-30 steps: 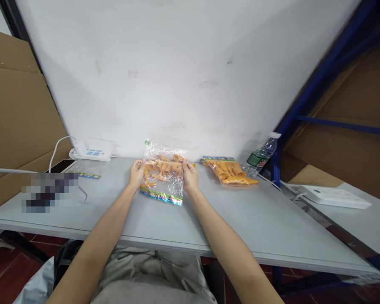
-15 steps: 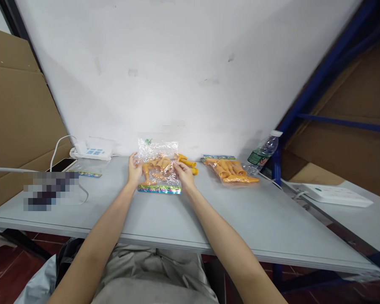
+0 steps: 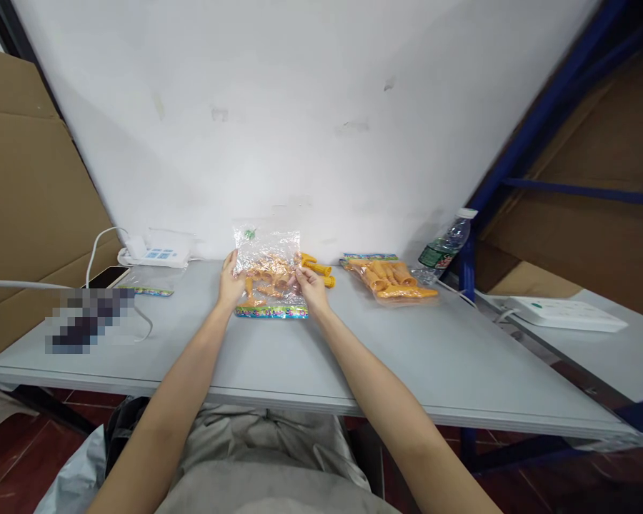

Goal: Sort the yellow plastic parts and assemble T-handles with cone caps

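Between my hands is a clear plastic bag with several orange plastic pieces inside and a green-and-blue printed strip along its near edge. My left hand grips the bag's left side, fingers partly behind it. On the other side, my right hand pinches the bag's edge between thumb and fingers. Just beyond my right hand lie loose yellow-orange plastic pieces, one shaped like a toy hammer, partly hidden by the hand and bag.
Another filled bag of orange pieces lies to the right, near a tilted plastic bottle. On the left are a phone, a flat bag with a printed strip, a white power strip and cables. A white wall stands behind the table.
My left hand has closed in on the bag's left side, its fingers less spread than before. The bag's top stands slightly higher against the wall. The whole view has shifted a little.
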{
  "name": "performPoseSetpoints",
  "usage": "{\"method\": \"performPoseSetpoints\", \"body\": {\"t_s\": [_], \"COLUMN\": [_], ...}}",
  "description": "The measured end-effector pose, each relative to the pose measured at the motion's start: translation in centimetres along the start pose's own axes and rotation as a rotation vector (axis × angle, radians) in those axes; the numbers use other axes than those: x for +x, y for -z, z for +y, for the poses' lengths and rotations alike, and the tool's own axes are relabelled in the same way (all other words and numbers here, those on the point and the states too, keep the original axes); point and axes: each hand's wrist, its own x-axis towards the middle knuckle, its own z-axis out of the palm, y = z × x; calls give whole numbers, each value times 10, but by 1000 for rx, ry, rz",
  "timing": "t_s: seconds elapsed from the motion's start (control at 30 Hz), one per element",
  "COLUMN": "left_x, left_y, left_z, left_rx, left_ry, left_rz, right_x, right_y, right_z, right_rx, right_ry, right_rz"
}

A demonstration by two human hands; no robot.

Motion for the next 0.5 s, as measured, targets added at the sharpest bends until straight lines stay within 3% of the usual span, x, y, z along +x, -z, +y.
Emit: {"method": "performPoseSetpoints", "body": {"t_s": [0.13, 0.23, 0.37, 0.5], "left_x": [-2, -5, -17, -35], "left_y": [0, 2, -1, -14], "left_z": [-3, 1, 17, 29], "left_rx": [89, 230, 460, 622], "left_ry": [-5, -173, -398, -495], "left_rz": [43, -2, -271, -577], "right_x": [3, 6, 9, 10], "right_y": [1, 5, 11, 12], "right_z": [4, 5, 4, 5], "right_rx": [36, 96, 164, 203], "right_ry": [-18, -9, 14, 21], "right_rz": [78, 204, 348, 360]}}
